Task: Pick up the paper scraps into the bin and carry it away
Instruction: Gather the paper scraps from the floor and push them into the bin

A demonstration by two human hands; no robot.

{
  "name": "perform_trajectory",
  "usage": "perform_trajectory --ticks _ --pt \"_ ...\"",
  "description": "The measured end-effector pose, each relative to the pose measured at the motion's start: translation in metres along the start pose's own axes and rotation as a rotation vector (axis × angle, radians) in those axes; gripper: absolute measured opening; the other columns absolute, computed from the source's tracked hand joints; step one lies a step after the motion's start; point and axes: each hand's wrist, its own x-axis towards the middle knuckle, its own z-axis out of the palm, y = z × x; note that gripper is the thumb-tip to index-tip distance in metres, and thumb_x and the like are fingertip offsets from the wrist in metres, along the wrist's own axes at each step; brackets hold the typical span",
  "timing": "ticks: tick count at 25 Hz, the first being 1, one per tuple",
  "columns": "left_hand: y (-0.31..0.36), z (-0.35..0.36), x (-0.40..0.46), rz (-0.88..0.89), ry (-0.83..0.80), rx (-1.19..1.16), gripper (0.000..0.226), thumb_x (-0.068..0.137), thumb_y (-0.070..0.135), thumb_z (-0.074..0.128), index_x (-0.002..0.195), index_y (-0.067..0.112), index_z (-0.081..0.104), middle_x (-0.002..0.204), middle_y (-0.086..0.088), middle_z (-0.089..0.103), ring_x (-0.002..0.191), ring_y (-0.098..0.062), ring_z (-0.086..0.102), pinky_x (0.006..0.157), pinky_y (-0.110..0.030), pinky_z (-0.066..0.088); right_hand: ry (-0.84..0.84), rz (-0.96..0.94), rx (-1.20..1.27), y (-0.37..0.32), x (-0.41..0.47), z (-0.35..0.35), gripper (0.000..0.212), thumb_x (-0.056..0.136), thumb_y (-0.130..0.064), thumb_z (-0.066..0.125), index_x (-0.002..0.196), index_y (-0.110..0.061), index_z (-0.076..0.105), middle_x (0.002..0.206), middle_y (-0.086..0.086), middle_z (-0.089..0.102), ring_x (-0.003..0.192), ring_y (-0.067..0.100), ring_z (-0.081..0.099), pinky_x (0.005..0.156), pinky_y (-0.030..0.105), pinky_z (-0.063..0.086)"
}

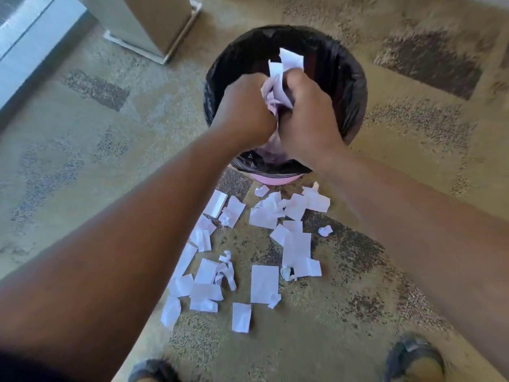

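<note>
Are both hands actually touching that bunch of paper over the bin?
Touching. The head view shows the left hand and right hand pressed around the paper bunch, fingers curled on it, above the bin.

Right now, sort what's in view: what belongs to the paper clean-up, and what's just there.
Job:
- left hand and right hand, gripping a paper bundle
- black-lined bin
- loose scraps on the carpet

Just there:
- grey cabinet base
- shoes
</note>
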Motion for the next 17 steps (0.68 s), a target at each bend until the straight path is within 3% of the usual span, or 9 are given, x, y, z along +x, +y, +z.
perform_trajectory --ticks 3,7,9,11,13,15,17 --pt "-0.018 0.009 -0.004 0.025 -0.143 0.15 0.006 0.082 0.009 0.059 0.081 0.015 0.057 0.092 -0.005 0.062 0.086 -0.029 0.061 0.066 -0.033 0.037 -0.232 0.048 -0.164 0.006 -0.001 -0.003 0.011 0.085 -0.013 0.058 0.095 -0.009 0.06 0.095 0.012 0.066 0.087 0.035 0.063 0.069 0.048 0.052" --pt "-0.03 0.017 -0.014 0.126 -0.151 0.201 0.014 0.078 0.02 0.058 0.085 0.015 0.048 0.098 -0.004 0.052 0.096 -0.035 0.059 0.075 -0.043 0.049 -0.363 0.074 -0.261 0.01 -0.016 -0.005 0.028 0.083 -0.029 0.062 0.106 -0.018 0.073 0.104 0.01 0.073 0.096 0.036 0.067 0.081 0.046 0.057" --pt "-0.038 0.024 -0.02 0.167 -0.067 0.154 0.023 0.076 0.023 0.052 0.095 0.011 0.059 0.105 -0.006 0.061 0.1 -0.034 0.062 0.081 -0.048 0.054 -0.26 0.01 -0.267 0.014 -0.026 -0.003 0.028 0.084 -0.03 0.057 0.099 -0.012 0.072 0.102 0.012 0.071 0.094 0.036 0.066 0.079 0.047 0.056" --pt "-0.044 0.033 -0.028 0.216 0.074 0.151 0.032 0.082 0.019 0.053 0.108 0.011 0.07 0.113 -0.005 0.07 0.105 -0.03 0.066 0.087 -0.046 0.054 -0.065 -0.111 -0.208 0.021 -0.041 -0.002 0.02 0.089 -0.014 0.058 0.1 -0.005 0.072 0.106 0.013 0.071 0.1 0.035 0.066 0.084 0.046 0.054" --pt "-0.05 0.046 -0.041 0.313 0.275 0.165 0.025 0.09 0.019 0.057 0.106 0.014 0.075 0.111 0.0 0.074 0.108 -0.025 0.068 0.094 -0.04 0.049 0.147 -0.259 -0.187 0.031 -0.061 -0.004 0.017 0.09 0.001 0.058 0.099 0.0 0.072 0.105 0.014 0.071 0.098 0.036 0.066 0.085 0.046 0.051" --pt "-0.057 0.061 -0.063 0.372 0.398 0.171 0.022 0.097 0.025 0.059 0.111 0.016 0.073 0.122 0.001 0.07 0.122 -0.025 0.061 0.102 -0.043 0.04 0.289 -0.353 -0.195 0.044 -0.085 -0.008 0.014 0.085 0.009 0.059 0.088 0.003 0.072 0.095 0.02 0.066 0.086 0.04 0.062 0.076 0.049 0.048" --pt "-0.07 0.081 -0.094 0.36 0.446 0.151 0.026 0.097 0.031 0.061 0.12 0.017 0.061 0.138 -0.006 0.054 0.131 -0.033 0.046 0.105 -0.047 0.034 0.328 -0.309 -0.164 0.063 -0.115 -0.005 0.011 0.08 0.011 0.059 0.08 0.004 0.068 0.086 0.021 0.059 0.078 0.039 0.058 0.07 0.046 0.046"
